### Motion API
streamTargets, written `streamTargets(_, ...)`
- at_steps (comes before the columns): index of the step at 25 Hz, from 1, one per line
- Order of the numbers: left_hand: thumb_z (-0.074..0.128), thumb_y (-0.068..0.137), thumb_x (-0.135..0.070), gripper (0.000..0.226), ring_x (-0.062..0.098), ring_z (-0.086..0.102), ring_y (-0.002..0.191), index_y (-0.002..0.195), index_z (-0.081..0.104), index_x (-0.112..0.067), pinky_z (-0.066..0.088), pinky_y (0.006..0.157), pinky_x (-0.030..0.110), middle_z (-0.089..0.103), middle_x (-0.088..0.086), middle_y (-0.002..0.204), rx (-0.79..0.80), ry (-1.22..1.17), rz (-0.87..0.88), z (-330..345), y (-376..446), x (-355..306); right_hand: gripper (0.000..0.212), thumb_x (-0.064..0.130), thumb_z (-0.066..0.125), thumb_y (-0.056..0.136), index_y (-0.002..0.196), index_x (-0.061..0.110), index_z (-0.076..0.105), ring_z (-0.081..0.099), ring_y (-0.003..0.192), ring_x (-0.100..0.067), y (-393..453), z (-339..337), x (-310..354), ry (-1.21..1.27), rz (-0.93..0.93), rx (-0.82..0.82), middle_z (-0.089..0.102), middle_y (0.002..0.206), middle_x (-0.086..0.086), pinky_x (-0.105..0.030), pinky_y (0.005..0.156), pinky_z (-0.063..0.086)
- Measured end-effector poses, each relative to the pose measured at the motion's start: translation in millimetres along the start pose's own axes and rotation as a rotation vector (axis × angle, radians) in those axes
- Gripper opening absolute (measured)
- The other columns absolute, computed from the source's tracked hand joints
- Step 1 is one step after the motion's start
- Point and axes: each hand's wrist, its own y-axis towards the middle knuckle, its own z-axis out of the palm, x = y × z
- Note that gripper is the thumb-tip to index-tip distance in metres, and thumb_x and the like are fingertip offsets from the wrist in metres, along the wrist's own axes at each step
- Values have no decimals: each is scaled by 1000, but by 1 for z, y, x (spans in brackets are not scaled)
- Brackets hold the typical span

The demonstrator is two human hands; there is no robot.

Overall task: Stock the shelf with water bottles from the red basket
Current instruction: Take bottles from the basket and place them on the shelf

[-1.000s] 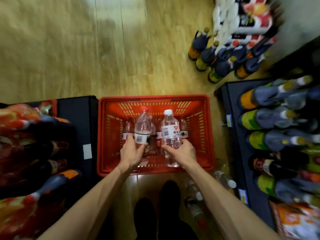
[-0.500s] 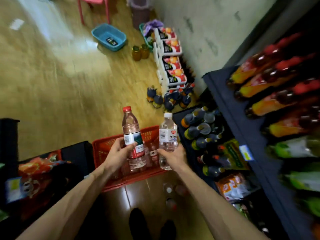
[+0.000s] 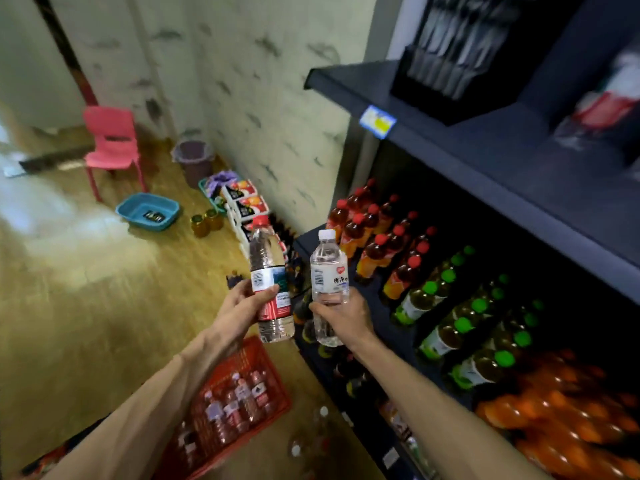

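Upright, the red-capped bottle [image 3: 268,282] sits gripped in the left hand [image 3: 242,308]; the right hand [image 3: 341,315] grips the white-capped bottle [image 3: 328,282], near the shelf [image 3: 485,157].

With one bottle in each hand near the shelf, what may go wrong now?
1. Both hands are full: left hand grips the red-capped bottle, right hand the white-capped bottle, so neither can steady a slip.
2. The shelf rows of red-capped drinks stand tightly packed; pushing in may topple them.
3. Loose bottles on the floor may trip the person.
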Motion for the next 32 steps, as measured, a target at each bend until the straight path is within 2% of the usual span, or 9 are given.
streamTargets(2, 70, 95, -12, 39, 37, 71, 114, 133, 64, -5, 56, 101, 47, 74, 20, 124, 52, -40, 55, 31, -7, -28, 48, 31, 94, 64, 105, 20, 71, 74, 86, -3, -7, -38, 23, 51, -41, -34, 78, 96, 7, -38, 85, 63)
streamTargets(4, 72, 92, -11, 40, 35, 72, 111, 132, 66, -9, 58, 97, 48, 76, 17, 121, 106, -53, 106, 63, -13, -57, 38, 18, 94, 70, 96, 26, 66, 69, 79, 10, -12, -75, 45, 74, -105, -65, 74, 89, 11, -21, 79, 61)
streamTargets(5, 73, 90, -10, 41, 32, 74, 107, 131, 66, -11, 61, 91, 43, 77, 14, 118, 140, -51, 143, 82, -18, -71, 40, 20, 94, 70, 96, 27, 64, 69, 79, 10, -17, -96, 56, 94, -134, -104, 73, 90, 12, -19, 78, 59)
streamTargets(8, 80, 77, -11, 59, 29, 75, 108, 133, 63, -12, 60, 85, 37, 78, 11, 119, 214, -53, 248, 134, -35, -112, 58, 35, 94, 64, 113, 24, 65, 72, 94, -5, -27, -147, 92, 155, -206, -207, 75, 102, 10, -32, 87, 60)
streamTargets(13, 84, 74, -3, 67, 36, 70, 118, 136, 59, -4, 55, 103, 50, 74, 16, 126, 317, -63, 332, 203, -58, -158, 58, 36, 93, 67, 116, 24, 64, 71, 99, -6, -47, -219, 131, 218, -280, -351, 75, 106, 11, -30, 90, 58)
streamTargets(16, 79, 80, 0, 62, 25, 73, 105, 137, 57, -1, 60, 90, 38, 72, 17, 128, 376, -53, 386, 243, -75, -184, 59, 32, 93, 70, 118, 20, 63, 70, 95, -3, -62, -264, 148, 266, -317, -417, 74, 106, 11, -25, 86, 57)
streamTargets(19, 75, 84, 3, 55, 17, 74, 95, 136, 58, -3, 60, 81, 29, 73, 13, 123, 410, -19, 436, 283, -95, -198, 61, 28, 91, 75, 125, 18, 56, 65, 91, 1, -83, -310, 151, 295, -340, -500, 66, 102, 17, -13, 76, 49)
streamTargets(24, 78, 81, 3, 53, 15, 75, 92, 131, 61, -5, 58, 91, 37, 76, 8, 114, 536, 5, 437, 356, -137, -189, 63, 34, 86, 79, 130, 23, 50, 64, 106, -11, -119, -387, 134, 374, -299, -669, 65, 110, 13, -25, 88, 44)
streamTargets(32, 80, 81, 2, 48, 13, 76, 90, 125, 65, -8, 58, 93, 38, 80, -1, 102, 663, 26, 437, 437, -176, -163, 67, 24, 89, 75, 129, 17, 50, 60, 116, -20, -158, -491, 62, 185, -227, -945, 62, 127, -4, -27, 92, 44)
